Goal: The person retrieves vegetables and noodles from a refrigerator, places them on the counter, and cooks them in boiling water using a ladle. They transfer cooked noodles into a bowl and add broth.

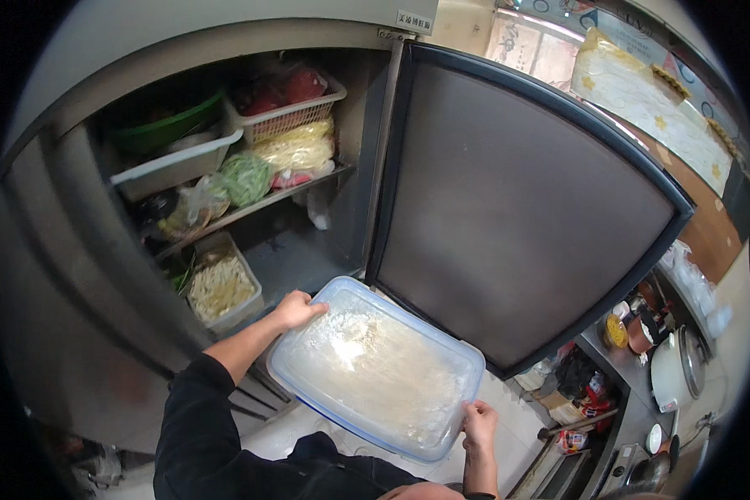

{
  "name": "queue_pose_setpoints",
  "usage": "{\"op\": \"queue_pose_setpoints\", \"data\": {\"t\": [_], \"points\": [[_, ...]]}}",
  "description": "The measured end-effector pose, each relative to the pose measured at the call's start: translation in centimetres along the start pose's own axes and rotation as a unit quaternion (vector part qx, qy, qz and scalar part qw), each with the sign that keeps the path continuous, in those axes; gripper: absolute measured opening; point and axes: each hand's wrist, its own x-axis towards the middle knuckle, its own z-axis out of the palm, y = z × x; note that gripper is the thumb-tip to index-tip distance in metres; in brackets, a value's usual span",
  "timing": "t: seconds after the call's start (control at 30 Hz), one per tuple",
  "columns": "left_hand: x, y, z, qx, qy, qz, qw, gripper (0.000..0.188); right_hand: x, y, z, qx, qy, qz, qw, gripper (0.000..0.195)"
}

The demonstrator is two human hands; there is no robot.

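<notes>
A large rectangular plastic container (381, 375) with a translucent, blue-rimmed lid is between my hands in front of the refrigerator. Whitish contents or powder show through the lid. My left hand (300, 309) grips its upper left edge, thumb on top of the lid. On the lower right edge, my right hand (480, 419) is closed with the thumb over the rim. The container is tilted and touches no shelf that I can see. Its underside is hidden.
The refrigerator door (525, 212) stands open at the right. Inside are a tub of pale strips (222, 284), bagged greens (245, 178), a basket (294, 119) and a green basin (169, 128). A rice cooker (669, 372) sits on the steel counter at far right.
</notes>
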Motion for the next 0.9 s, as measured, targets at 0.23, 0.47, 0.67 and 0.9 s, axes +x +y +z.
{"op": "queue_pose_setpoints", "data": {"t": [0.23, 0.47, 0.67, 0.9], "points": [[17.3, -3.7, -7.3, -0.012, -0.030, 0.064, 0.997, 0.057, 2.1, -3.1, 13.3, 0.081, -0.043, 0.017, 0.996, 0.019], [27.0, -9.9, -15.9, 0.070, -0.107, 0.021, 0.992, 0.055, 4.6, -6.9, 26.5, 0.137, -0.134, 0.043, 0.980, 0.043], [28.6, -15.2, -16.4, 0.214, 0.010, -0.050, 0.975, 0.054, 7.6, -8.5, 37.4, 0.161, -0.216, 0.023, 0.963, 0.043], [20.4, -4.2, -13.0, 0.040, 0.013, 0.180, 0.983, 0.057, 9.5, -6.5, 40.3, 0.280, -0.392, 0.100, 0.871, 0.031]]}}
